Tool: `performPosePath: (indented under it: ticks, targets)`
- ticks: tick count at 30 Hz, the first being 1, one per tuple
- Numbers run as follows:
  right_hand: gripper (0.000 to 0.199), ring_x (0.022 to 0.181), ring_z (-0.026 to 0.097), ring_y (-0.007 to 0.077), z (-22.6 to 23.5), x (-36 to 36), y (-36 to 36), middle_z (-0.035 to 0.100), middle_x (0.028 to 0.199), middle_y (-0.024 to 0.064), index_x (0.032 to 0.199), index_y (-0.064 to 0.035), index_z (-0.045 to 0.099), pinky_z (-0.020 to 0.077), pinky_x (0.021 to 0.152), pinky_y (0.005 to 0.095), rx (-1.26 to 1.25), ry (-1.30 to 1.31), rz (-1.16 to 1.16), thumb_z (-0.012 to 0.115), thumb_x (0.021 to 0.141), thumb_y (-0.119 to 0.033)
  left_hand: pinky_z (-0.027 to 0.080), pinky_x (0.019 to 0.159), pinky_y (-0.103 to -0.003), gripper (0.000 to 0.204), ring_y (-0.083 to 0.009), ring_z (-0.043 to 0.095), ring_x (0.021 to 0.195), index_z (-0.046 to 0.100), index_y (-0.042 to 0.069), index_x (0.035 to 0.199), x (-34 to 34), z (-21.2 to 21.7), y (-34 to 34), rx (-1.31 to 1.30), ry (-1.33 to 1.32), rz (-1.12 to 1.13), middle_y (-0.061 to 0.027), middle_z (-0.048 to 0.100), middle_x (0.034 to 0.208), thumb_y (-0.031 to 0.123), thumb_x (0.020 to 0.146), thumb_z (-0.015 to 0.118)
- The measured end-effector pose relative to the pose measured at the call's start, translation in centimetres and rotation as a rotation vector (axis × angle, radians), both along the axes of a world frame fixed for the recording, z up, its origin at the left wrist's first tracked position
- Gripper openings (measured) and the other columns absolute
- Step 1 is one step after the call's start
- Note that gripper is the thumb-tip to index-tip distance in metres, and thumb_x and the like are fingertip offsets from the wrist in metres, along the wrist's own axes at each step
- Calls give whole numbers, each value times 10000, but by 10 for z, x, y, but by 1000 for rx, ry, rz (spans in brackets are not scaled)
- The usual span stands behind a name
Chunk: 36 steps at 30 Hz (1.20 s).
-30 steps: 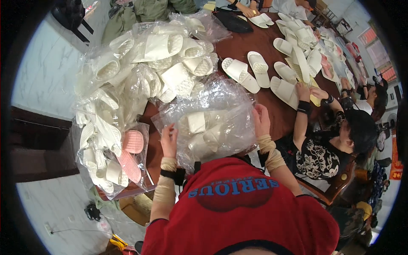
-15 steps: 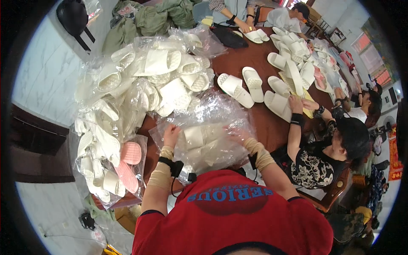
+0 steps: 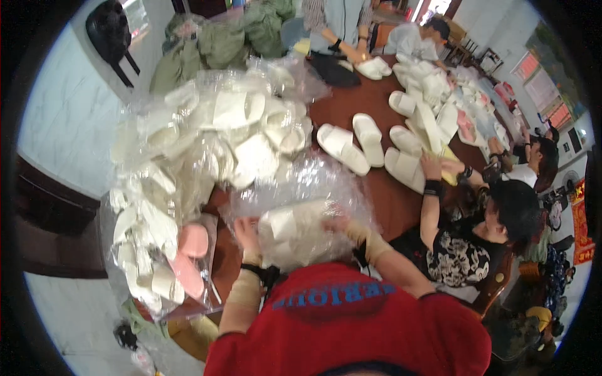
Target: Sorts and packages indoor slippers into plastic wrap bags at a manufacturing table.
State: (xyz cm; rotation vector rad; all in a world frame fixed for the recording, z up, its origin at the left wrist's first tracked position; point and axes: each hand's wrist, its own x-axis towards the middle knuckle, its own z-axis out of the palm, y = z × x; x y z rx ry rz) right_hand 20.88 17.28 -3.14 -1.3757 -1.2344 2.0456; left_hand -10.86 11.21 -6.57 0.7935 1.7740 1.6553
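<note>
My left hand (image 3: 246,233) is at the left side of the clear bag (image 3: 320,177), my blurred right hand (image 3: 340,224) at its right; apart, grip unclear. The bag lies by the tabletop's (image 3: 398,207) near edge. I'm probably settling the white slippers (image 3: 280,224) inside; next calls for smoothing plastic. They lie roughly along that edge, toes seemingly leftward.
</note>
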Motion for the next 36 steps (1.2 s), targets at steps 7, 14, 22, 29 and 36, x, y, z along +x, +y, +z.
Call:
performPosePath:
  ticks: [7,14,22,29,36]
  targets:
    - [555,931,590,210,9,38,-6,574,1113,54,1356,-124,391,548,636,336,-37,96,-285,603,844,-137,473,487,-272,222,-136,554,643,420,62,1145,4,22,5,87,-355,32,-57,563,776,184,960,436]
    - [604,945,578,174,27,12,10,607,1105,74,1287,-67,469,476,834,331,-119,87,61,673,796,-354,459,561,-264,266,-122,545,653,426,8,1138,5,2,-3,72,-478,105,-67,582,775,200,958,460]
    - [458,840,598,152,26,-24,7,651,964,82,1125,-31,607,515,713,319,176,-132,456,704,778,-313,422,814,-314,296,-201,525,885,475,-61,1103,-7,-21,-6,5,-98,83,-141,573,985,184,936,479]
    - [465,808,621,176,72,-33,1,662,952,85,1106,-62,632,537,674,320,-21,-500,615,716,752,-352,424,749,-320,224,-189,505,808,492,-24,973,-6,-14,-17,-39,16,161,-101,564,891,197,935,484]
    - [527,779,610,164,11,-24,-20,658,809,73,1039,-39,663,498,646,295,192,-302,497,689,749,-479,457,694,-318,216,-185,551,750,504,-12,937,-5,-18,-7,-37,131,155,-115,581,842,204,935,498]
